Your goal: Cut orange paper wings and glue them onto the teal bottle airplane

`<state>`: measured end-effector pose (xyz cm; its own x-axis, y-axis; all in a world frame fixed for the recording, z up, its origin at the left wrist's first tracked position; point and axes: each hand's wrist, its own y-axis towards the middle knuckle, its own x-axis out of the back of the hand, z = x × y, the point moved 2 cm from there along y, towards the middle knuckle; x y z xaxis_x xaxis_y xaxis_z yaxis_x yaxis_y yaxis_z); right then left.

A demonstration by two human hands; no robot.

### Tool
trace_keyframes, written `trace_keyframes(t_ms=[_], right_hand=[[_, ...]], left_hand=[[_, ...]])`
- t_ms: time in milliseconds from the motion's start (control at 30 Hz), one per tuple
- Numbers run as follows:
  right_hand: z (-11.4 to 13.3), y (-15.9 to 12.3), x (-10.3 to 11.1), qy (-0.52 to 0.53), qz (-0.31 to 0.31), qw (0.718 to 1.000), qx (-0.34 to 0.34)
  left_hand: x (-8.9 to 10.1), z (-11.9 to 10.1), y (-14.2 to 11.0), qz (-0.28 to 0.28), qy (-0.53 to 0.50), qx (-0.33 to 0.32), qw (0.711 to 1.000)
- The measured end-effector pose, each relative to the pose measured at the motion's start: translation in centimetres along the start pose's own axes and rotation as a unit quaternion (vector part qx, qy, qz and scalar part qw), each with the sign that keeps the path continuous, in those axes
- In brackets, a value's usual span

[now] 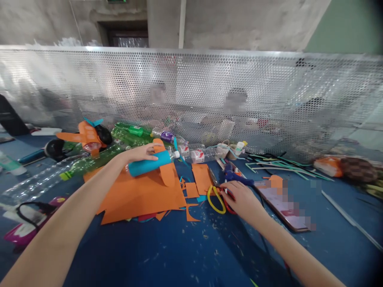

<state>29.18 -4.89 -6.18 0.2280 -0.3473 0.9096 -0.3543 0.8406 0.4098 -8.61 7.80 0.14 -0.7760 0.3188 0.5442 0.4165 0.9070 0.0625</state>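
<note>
My left hand (145,152) is closed over a plastic bottle wrapped in blue paper (151,162), which lies tilted. It has an orange paper wing (166,171) across it and a blue propeller (176,150) by its white cap. Under it lie orange sheets (134,195). My right hand (239,197) is low on the table, its fingers curled by scissors with a yellow loop (217,200). A red loop (229,207) and a small white piece show at the fingertips; what they grip is partly hidden. Behind this hand lies a blue glue gun (236,175).
Orange paper scraps (191,190) lie between my hands. A phone (284,205) is at the right. Clear and green bottles (95,159) and an orange bottle plane (88,135) lie at the left. A perforated metal screen (191,87) stands behind, with people beyond it.
</note>
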Motion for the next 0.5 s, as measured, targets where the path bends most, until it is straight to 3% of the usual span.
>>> trace_keyframes(t_ms=[233, 367, 500], right_hand=[[0.0, -0.1, -0.3, -0.004, 0.017, 1.000, 0.001], [0.0, 0.0, -0.1, -0.004, 0.019, 1.000, -0.003], [0.7, 0.0, 0.2, 0.010, 0.017, 1.000, -0.001]], left_hand=[[0.2, 0.9, 1.3, -0.009, 0.109, -0.028, 0.994], [0.7, 0.9, 1.5, -0.077, 0.180, -0.047, 0.980], [-2.0, -1.1, 1.3, -0.138, 0.246, -0.119, 0.952]])
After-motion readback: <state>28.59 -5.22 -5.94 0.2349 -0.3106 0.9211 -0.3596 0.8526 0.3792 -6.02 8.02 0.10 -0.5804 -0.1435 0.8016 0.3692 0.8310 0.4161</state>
